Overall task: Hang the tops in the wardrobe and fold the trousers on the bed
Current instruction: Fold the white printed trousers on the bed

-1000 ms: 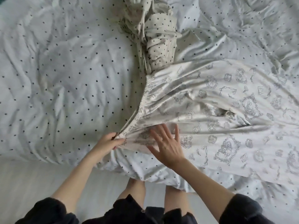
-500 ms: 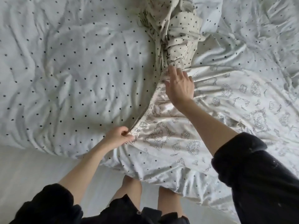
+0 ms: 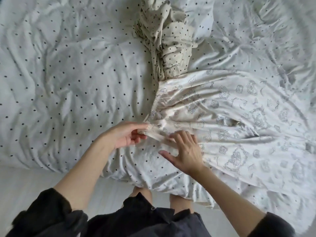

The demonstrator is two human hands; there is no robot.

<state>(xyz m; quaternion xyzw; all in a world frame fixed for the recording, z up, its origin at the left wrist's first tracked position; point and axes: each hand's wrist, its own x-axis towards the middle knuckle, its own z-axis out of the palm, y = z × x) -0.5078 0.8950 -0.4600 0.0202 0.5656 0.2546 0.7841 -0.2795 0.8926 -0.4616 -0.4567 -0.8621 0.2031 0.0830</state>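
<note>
Head view: right hand (image 3: 185,151) back at lower centre, down from the upper middle of the frame where it was reaching half a second ago, fingers now spread flat on the printed trousers (image 3: 230,120). Smoothing pass likely done, fold probably next. Left hand (image 3: 125,135) still pinching the waistband corner, just left of the right hand. Trousers fanned out rightward from that pinch across the dotted duvet (image 3: 68,82); crumpled dotted garment (image 3: 169,48) at upper centre.

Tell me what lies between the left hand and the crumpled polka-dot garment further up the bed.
In the head view, the printed trousers' gathered waist edge runs from the left hand up to the polka-dot garment.
</note>
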